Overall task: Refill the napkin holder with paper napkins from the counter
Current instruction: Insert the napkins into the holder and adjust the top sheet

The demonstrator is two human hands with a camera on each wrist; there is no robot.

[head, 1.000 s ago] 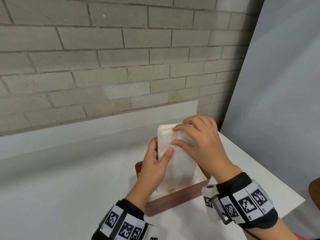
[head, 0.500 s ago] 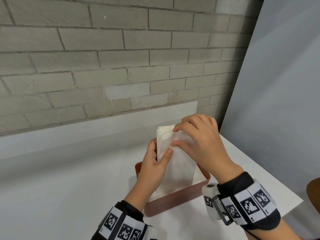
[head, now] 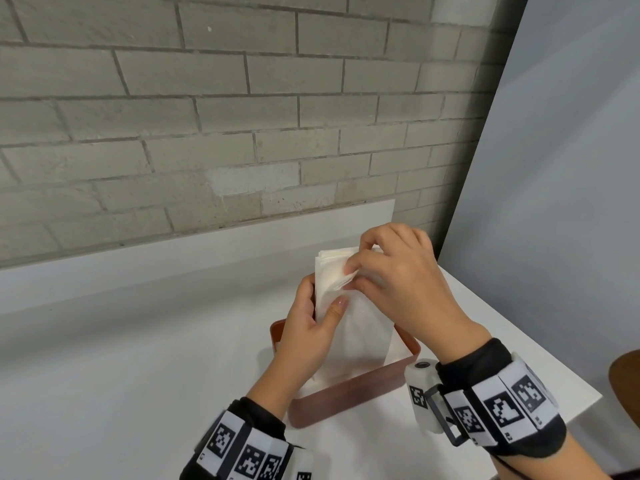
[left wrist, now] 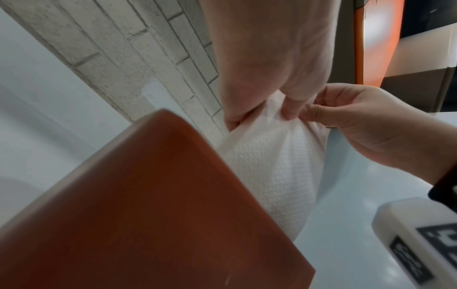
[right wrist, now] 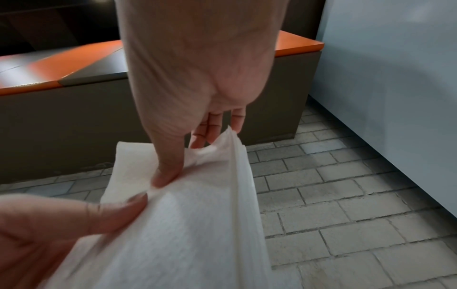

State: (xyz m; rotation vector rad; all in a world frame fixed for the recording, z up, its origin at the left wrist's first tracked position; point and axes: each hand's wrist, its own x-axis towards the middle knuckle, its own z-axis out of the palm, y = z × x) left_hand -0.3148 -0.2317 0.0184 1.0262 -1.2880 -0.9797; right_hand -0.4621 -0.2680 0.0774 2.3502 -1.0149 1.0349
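Note:
A stack of white paper napkins stands upright in a reddish-brown holder on the white counter. My left hand grips the stack's left edge, thumb on the front face and fingers behind. My right hand pinches the stack's top, and the paper bunches there. In the left wrist view the holder's wall fills the foreground, with the napkins rising behind it into my left hand. The right wrist view shows my right hand with its thumb pressed into the napkins.
The white counter runs left from the holder, with a grey brick wall behind it. A pale panel closes the right side. The counter's corner lies near my right wrist, and a brown rounded object sits beyond it.
My right hand's fingers have curled tighter on the top of the stack and crease the paper there. The left hand and the holder stay where they were.

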